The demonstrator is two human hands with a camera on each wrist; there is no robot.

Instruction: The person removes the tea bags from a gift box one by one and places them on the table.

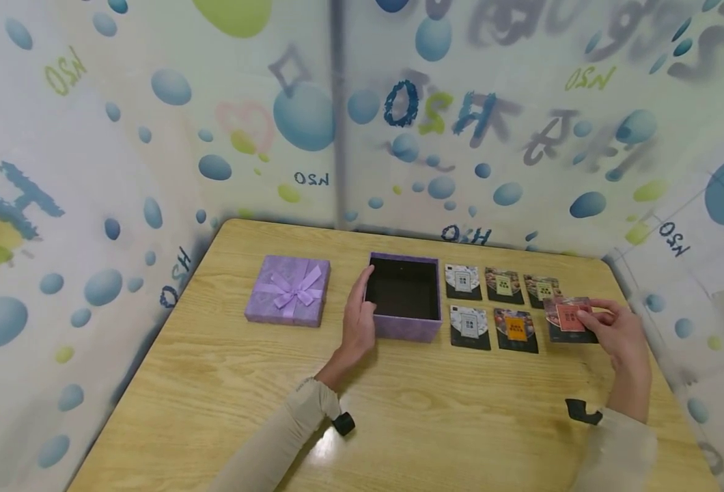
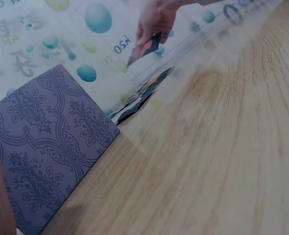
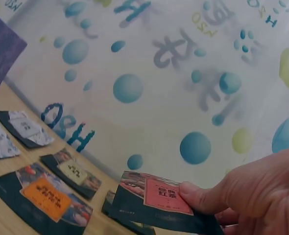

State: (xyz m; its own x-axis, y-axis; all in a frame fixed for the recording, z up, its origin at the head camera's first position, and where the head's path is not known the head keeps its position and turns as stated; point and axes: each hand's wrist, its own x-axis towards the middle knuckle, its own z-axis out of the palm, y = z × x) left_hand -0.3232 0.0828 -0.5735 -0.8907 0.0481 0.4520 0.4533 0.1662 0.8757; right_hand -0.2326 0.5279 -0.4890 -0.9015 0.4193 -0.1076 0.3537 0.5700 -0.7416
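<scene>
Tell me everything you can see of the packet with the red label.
The red-label packet is flat, dark-edged, with printed pictures and a red panel of white characters. It looks like glossy foil or paper. The right hand pinches its right end, lifting it tilted over the wooden table, right of the other packets.

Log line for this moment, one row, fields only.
left hand: rests on open purple box wall | right hand: pinches red-label packet, lifted | other packets: flat on table

lid with bow [image 1: 288,290] left on table [image 1: 214,383] | five packets [image 1: 502,307] in rows | bubble-print walls [image 1: 522,137]
</scene>
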